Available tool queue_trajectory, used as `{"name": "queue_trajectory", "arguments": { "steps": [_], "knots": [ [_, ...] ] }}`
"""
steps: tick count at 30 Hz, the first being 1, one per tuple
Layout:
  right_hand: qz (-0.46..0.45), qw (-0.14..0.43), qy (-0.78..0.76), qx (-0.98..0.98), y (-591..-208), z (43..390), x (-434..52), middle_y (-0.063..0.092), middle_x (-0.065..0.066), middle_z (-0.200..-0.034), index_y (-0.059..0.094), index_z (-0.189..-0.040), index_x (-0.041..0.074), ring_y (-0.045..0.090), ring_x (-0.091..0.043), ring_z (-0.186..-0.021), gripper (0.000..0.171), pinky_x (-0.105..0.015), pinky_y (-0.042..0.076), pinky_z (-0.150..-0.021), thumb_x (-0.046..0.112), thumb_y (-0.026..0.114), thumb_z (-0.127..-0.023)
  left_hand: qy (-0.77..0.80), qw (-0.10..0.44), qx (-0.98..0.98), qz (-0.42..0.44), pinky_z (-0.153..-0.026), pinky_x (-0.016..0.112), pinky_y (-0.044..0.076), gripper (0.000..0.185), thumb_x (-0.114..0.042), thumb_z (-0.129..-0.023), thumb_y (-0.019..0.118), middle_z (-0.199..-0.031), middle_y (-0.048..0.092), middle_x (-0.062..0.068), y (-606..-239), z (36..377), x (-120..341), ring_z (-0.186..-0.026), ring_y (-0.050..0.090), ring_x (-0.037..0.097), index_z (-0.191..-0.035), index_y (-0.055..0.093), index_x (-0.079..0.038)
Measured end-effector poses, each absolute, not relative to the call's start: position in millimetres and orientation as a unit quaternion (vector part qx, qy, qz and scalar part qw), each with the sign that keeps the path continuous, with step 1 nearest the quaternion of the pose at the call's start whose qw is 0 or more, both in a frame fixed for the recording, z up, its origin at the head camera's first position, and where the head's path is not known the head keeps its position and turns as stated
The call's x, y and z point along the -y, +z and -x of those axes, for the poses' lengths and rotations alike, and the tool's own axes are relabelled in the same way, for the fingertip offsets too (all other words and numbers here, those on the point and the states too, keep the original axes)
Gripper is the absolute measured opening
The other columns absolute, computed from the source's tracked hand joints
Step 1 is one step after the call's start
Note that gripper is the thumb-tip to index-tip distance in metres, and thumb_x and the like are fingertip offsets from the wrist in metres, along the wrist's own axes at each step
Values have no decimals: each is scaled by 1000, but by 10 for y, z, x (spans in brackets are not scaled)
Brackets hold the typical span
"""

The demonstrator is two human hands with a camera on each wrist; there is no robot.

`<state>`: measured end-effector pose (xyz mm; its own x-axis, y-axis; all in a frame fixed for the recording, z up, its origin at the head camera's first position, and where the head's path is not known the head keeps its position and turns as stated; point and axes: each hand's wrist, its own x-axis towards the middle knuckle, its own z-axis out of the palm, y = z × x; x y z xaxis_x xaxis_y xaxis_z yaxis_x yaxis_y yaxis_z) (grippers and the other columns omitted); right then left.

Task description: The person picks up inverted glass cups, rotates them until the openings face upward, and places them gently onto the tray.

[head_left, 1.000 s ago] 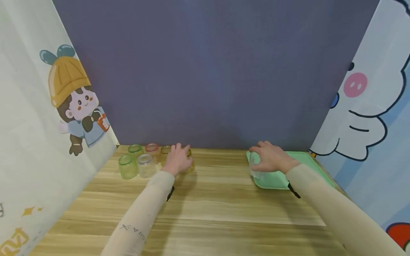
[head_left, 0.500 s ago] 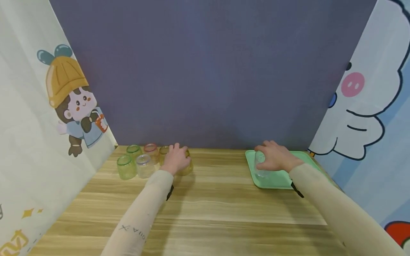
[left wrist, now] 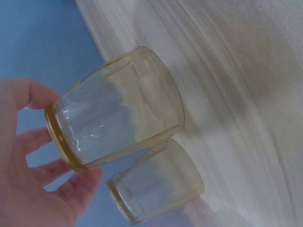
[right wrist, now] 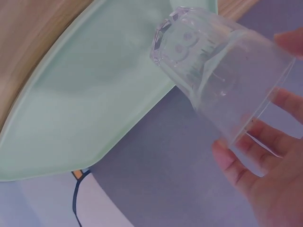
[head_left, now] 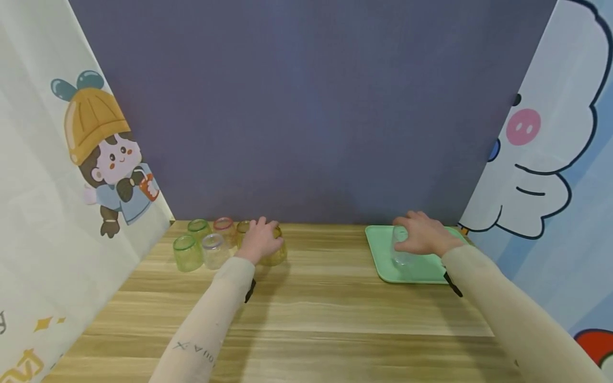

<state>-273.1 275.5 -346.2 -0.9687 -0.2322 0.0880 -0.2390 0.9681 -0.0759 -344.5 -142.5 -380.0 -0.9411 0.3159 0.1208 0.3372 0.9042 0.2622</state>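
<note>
At the back left of the table, my left hand [head_left: 261, 239] has thumb and fingers spread round the top edge of an amber glass [left wrist: 118, 109]. Its wide end is down at the wooden tabletop. A second amber glass [left wrist: 161, 184] stands right beside it, partly behind the hand in the head view. My right hand [head_left: 423, 236] holds a clear drinking glass [right wrist: 213, 66] by its rim, thumb on one side and fingers on the other. The faceted bottom of that glass is low over the left part of a mint-green tray [head_left: 383, 255].
Left of my left hand stand a light green glass [head_left: 188, 254], a darker green glass [head_left: 198, 227], a pink-rimmed glass [head_left: 224, 226] and a clear glass [head_left: 215, 252]. A dark panel [head_left: 306, 117] rises behind the wooden table [head_left: 306, 308]. Printed curtains hang at both sides.
My right hand has carried the clear glass rightward, from the tray's left edge to over its surface. My left hand stays at the amber glass. The head view has shifted slightly.
</note>
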Motion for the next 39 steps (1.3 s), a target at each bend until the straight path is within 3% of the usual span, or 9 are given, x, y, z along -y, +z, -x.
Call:
{"name": "queue_trajectory", "arguments": {
  "steps": [11, 30, 39],
  "knots": [
    [-105, 33, 40, 993, -3481, 2733, -2929, 52, -28, -132, 60, -138, 6, 47, -50, -121, 61, -67, 47, -77, 41, 69, -89, -143, 39, 975, 166, -101, 58, 44, 56, -36, -100, 57, -151, 40, 24, -3814, 3445, 1422, -134, 36, 47, -151, 49, -13],
    [-75, 34, 33, 996, -3560, 2718, -3192, 48, -33, -137, 57, -141, 2, 43, -54, -124, 68, -71, 45, -82, 45, 68, -89, -151, 30, 975, 159, -100, 59, 44, 58, -35, -101, 56, -152, 39, 24, -3805, 3430, 1425, -133, 37, 47, -153, 47, -12],
    [-72, 38, 29, 996, -3603, 2703, -3341, 51, -33, -131, 58, -139, -1, 47, -53, -116, 68, -66, 47, -78, 44, 68, -88, -153, 28, 974, 163, -101, 59, 42, 57, -36, -101, 56, -153, 38, 24, -3814, 3436, 1434, -133, 36, 48, -153, 46, -13]
  ]
}}
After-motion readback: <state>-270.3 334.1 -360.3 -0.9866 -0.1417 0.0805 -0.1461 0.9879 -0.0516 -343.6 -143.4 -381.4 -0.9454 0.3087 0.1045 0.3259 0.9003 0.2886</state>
